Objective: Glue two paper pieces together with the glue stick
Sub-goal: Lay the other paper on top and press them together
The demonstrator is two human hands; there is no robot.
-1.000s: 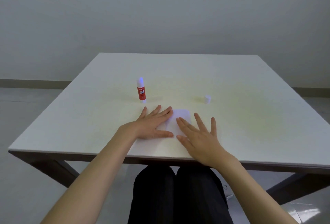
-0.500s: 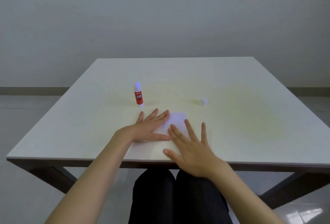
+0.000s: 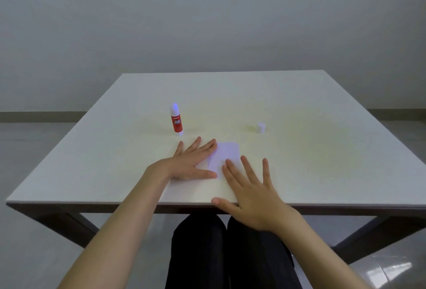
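White table [image 3: 299, 95] fills the centre of the frame, near edge running across the lower middle.

Paper pieces [image 3: 227, 156]: pale, lilac-tinted sheet lying flat, just below frame centre. A 2nd white layer shows at its left edge under the left hand; how far the 2 overlap cannot be told.

Left hand [image 3: 192, 162]: flat, palm down, fingers spread and pointing up-right. It covers the left part of the paper, fingertips at the sheet's upper left corner. Nothing gripped; hand laid open.

Right hand [image 3: 250, 194]: also open, fingers splayed, at lower centre-right of the frame. Index and middle fingertips reach the sheet's lower right edge; whether they press on it or hang just above cannot be told. Thumb sits over the table's near edge. Holds nothing.

Glue stick [image 3: 176, 120]: upright on the table, left of centre, just beyond the left hand's fingers, apart from them. Red label, white body, uncapped, bluish tip exposed.

Cap [image 3: 261, 127]: small and white, standing on the table right of centre, well apart from the stick, beyond the right hand.

Dark trousers [image 3: 230, 254] at bottom centre, below the table edge.
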